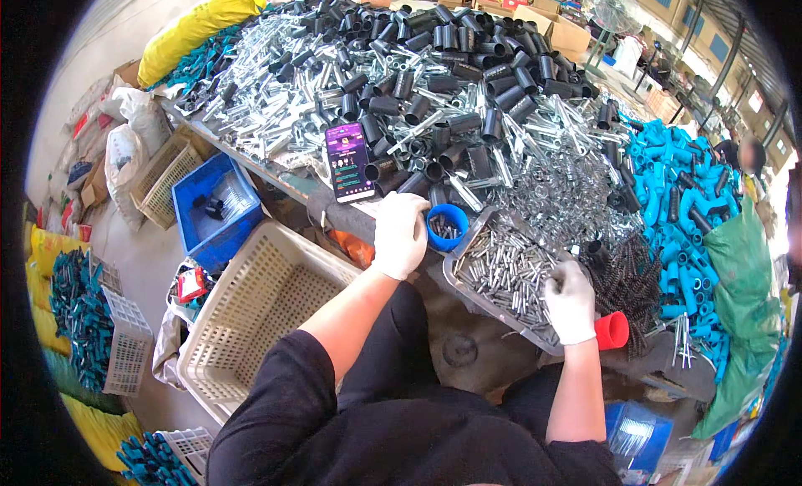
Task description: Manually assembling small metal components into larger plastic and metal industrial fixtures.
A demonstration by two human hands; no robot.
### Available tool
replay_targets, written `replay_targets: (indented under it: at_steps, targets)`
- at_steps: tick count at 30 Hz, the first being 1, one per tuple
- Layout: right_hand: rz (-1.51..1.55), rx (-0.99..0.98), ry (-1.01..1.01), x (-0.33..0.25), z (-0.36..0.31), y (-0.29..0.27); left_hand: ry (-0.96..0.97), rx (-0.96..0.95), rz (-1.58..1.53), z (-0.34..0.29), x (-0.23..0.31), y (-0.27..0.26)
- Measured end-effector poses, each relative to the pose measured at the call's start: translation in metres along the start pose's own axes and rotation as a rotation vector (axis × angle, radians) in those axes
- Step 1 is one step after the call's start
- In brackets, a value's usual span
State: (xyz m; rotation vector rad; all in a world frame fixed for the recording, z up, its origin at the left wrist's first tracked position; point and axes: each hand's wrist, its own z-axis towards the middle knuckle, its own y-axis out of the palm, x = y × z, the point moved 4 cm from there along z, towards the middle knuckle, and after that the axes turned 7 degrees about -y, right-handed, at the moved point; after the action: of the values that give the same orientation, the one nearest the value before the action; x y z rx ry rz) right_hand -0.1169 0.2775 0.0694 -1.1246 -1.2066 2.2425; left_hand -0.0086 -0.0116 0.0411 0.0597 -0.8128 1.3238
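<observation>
My left hand [399, 237], in a white glove, is at the table's near edge with its fingers curled together. It is just below a phone [349, 162] with a lit screen and left of a blue cup [447, 227] of small metal pieces. What those fingers hold, if anything, is hidden. Over a clear tray [493, 309] of short grey metal pins [510, 273], my right hand [571, 302], gloved too, has its fingers bent inward at the pins; I cannot make out what is in them. A red cup [612, 330] lies on its side by that wrist.
Black tubes [455, 39] and shiny metal parts [276, 85] are heaped across the table. Thin wire-like metal pieces [558, 185] and dark springs or screws [622, 277] pile beside the tray. Turquoise plastic handles [681, 210] fill the right. A white crate [259, 294] and blue bin [215, 206] stand left.
</observation>
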Motion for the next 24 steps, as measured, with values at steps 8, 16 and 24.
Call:
replay_targets:
  at_steps: [8,16,24]
  targets:
    - [0.483,0.102,0.073,0.040,-0.022,-0.028,0.117,-0.021,0.099,0.007,0.005,0.013]
    - [1.489,0.075,0.308,0.049,-0.017,-0.004,0.072,-0.068,0.108,0.005,-0.011,0.026]
    - [1.222,0.171,0.379,0.033,-0.028,-0.004,0.061,-0.031,0.048,-0.002,-0.001,0.018]
